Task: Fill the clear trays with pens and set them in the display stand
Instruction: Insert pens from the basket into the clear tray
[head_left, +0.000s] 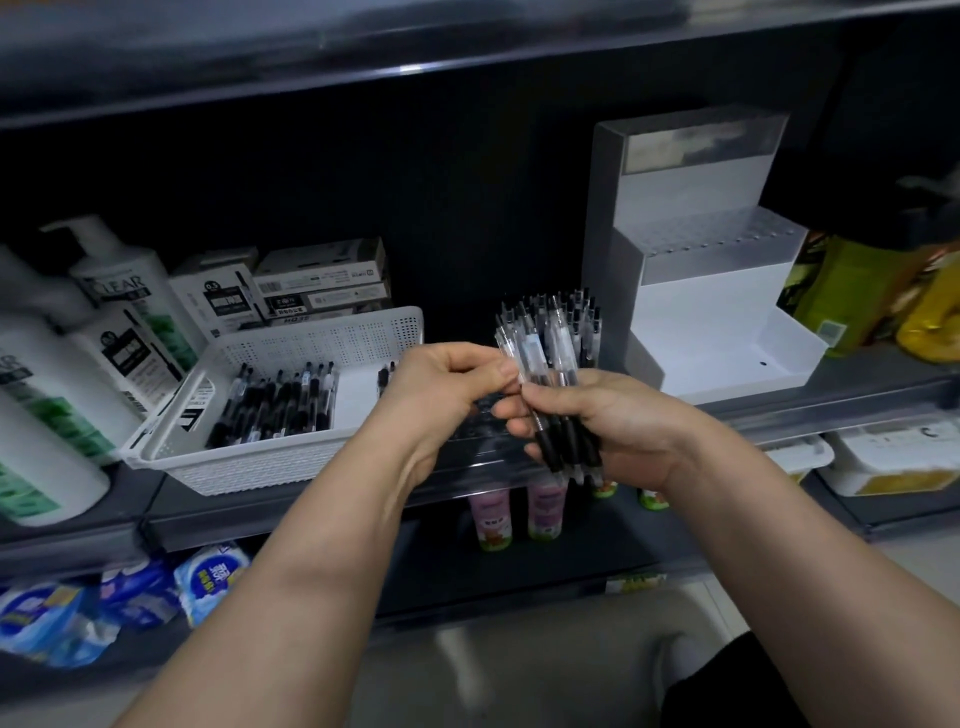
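Over dark shelf (852, 387), right hand (623, 426) grips pens (553, 332), left hand (447, 384) pinches one.

The right hand (613, 426) grips a bundle of pens (563, 332) upright, black grips down, in front of a dark shelf (857, 387). The left hand (447, 384) pinches the clear barrel of a single pen (531, 353) at the bundle's left edge. A clear tray (483, 447) lies just under both hands. Left of them a white perforated basket (291, 460) holds loose pens (275, 405), and to the right stands a white stepped display stand (727, 332).
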